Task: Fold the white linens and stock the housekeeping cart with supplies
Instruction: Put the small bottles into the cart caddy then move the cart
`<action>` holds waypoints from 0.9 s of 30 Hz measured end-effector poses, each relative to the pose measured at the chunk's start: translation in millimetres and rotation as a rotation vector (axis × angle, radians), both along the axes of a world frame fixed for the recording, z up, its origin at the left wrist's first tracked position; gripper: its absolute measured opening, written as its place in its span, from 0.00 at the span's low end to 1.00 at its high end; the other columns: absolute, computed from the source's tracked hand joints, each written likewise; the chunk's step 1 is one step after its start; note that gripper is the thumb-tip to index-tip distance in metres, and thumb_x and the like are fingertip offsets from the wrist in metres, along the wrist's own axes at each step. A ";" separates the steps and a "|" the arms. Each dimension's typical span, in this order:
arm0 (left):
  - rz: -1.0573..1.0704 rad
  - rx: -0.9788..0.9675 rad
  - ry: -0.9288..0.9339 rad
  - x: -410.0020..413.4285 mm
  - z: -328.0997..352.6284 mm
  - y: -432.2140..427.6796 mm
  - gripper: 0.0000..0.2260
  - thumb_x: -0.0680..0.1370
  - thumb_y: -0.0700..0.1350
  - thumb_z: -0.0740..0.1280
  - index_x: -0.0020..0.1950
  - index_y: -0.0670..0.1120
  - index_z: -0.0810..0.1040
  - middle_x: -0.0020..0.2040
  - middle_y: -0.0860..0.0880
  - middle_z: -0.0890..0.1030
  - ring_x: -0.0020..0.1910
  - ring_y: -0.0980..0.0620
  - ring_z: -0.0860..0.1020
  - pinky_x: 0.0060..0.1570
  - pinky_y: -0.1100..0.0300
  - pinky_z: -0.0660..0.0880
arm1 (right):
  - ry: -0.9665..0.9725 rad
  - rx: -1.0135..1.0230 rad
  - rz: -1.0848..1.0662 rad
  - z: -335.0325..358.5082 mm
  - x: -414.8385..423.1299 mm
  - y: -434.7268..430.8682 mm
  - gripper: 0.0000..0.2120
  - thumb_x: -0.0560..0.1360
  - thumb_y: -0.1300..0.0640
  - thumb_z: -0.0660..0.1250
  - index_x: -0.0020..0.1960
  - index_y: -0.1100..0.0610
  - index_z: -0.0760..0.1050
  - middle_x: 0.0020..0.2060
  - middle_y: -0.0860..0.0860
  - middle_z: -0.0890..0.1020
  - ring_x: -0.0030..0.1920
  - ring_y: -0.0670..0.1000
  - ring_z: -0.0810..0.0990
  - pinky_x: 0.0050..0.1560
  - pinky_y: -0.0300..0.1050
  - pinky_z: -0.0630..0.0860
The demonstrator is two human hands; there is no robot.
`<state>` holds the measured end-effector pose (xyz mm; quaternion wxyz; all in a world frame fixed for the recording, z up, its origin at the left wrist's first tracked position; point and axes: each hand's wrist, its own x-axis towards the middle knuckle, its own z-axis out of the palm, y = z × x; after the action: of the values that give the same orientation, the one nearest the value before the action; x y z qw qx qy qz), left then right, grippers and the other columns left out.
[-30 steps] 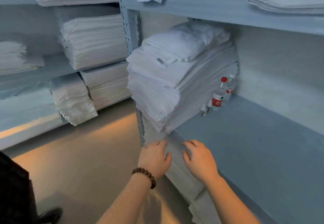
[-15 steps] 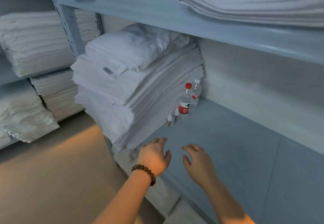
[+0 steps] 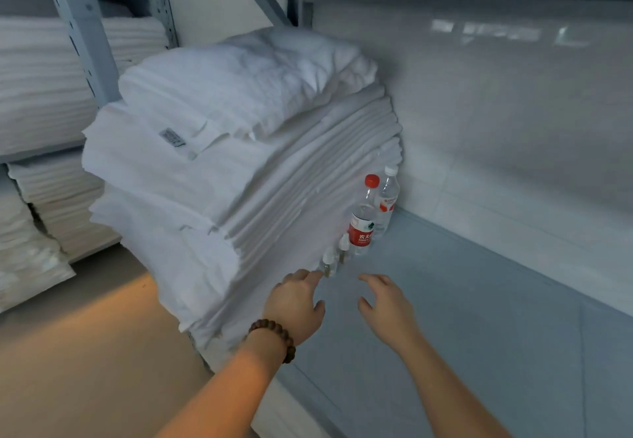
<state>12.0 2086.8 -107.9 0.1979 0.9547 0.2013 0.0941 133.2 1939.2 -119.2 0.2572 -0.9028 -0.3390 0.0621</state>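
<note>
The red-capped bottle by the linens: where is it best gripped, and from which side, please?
Grip the red-capped bottle round its labelled body, probably from the bare shelf on its right: it stands upright, linen stack at its left, second bottle behind, small vials in front.

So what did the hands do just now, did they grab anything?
Both hands moved forward from the front edge of the shelf, deeper in. The left hand now points a finger right up to the small bottles beside the linen stack; whether it touches is unclear. The right hand hovers open. Neither holds anything. The stack and the water bottles stayed put.
</note>
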 end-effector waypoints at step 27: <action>-0.178 0.112 -0.084 109.7 -88.8 49.2 0.19 0.76 0.38 0.62 0.66 0.47 0.68 0.68 0.49 0.64 0.57 0.47 0.73 0.50 0.55 0.73 | -0.102 0.099 0.224 -62.9 108.3 95.4 0.20 0.73 0.67 0.66 0.65 0.60 0.72 0.62 0.54 0.73 0.60 0.55 0.74 0.59 0.43 0.69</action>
<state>121.7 2136.0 -196.7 0.1602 0.9736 0.1019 0.1271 241.5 2034.6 -182.1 0.2753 -0.8474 -0.4531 0.0277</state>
